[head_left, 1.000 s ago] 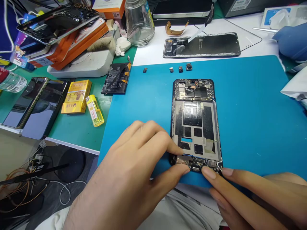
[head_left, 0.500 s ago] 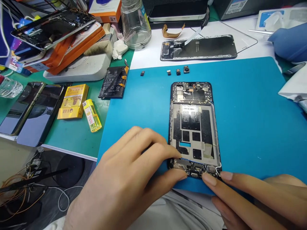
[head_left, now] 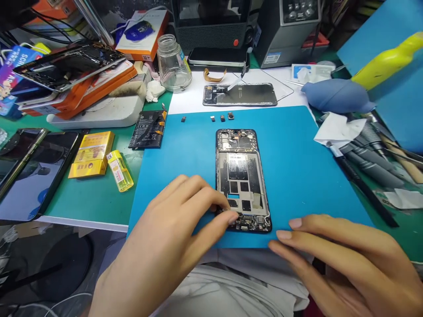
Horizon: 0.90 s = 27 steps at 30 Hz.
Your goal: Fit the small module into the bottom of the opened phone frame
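An opened phone frame lies on the blue mat, its main board showing at the top and a smaller board along the bottom. My left hand is at the frame's lower left corner, thumb and index finger pinched together over it. Whatever sits between those fingertips is hidden. To the right of the frame's bottom end, my right hand hovers with fingers apart, holding nothing. Above the frame sit several small camera modules, among them a larger one. A black battery rests at the mat's left edge.
Behind the blue mat is a detached screen, with a glass jar nearby. A yellow lighter and yellow box stand left. On the right are a blue air blower and several tools.
My right hand has left the frame's bottom edge and moved right and down. My left thumb has shifted up onto the frame, closer to the index finger. The view has tilted up.
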Available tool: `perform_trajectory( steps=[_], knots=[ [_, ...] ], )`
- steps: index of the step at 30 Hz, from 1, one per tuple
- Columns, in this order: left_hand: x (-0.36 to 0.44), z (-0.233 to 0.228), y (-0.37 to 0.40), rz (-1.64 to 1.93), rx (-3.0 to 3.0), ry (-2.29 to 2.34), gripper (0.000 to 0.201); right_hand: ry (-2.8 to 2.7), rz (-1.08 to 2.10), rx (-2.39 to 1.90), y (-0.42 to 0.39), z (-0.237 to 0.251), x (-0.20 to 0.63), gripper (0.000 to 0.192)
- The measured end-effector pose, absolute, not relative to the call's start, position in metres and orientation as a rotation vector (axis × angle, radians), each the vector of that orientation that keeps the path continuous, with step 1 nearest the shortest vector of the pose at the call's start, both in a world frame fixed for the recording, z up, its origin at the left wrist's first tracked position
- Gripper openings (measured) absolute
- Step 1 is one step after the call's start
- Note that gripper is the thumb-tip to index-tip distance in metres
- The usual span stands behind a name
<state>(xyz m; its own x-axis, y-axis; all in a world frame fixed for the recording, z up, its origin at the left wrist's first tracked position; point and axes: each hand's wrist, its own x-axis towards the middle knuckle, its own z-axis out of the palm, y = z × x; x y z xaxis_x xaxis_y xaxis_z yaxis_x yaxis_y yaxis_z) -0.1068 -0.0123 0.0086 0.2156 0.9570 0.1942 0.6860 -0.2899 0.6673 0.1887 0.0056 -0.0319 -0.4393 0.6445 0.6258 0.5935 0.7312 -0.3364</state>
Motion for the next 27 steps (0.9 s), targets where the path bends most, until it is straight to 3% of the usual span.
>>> perform_trajectory(
  steps=[5, 17, 24, 27],
  knots=[
    [-0.113, 0.014, 0.0, 0.821, 2.13, 1.439, 0.028, -2.196, 0.157, -0.976, 0.014, -0.018, 0.193, 0.006],
    [-0.118, 0.013, 0.011, 0.872, 2.088, 1.393, 0.024, -2.379, 0.107, -1.055, 0.023, 0.011, 0.16, 0.023],
    [-0.117, 0.009, 0.008, 0.904, 2.154, 1.396, 0.033, -2.436, 0.057, -1.014, 0.022, 0.005, 0.162, 0.011],
    [-0.117, 0.007, 0.008, 0.916, 2.159, 1.395, 0.035, -2.496, 0.031, -0.967, 0.017, 0.001, 0.169, 0.018]
  ],
)
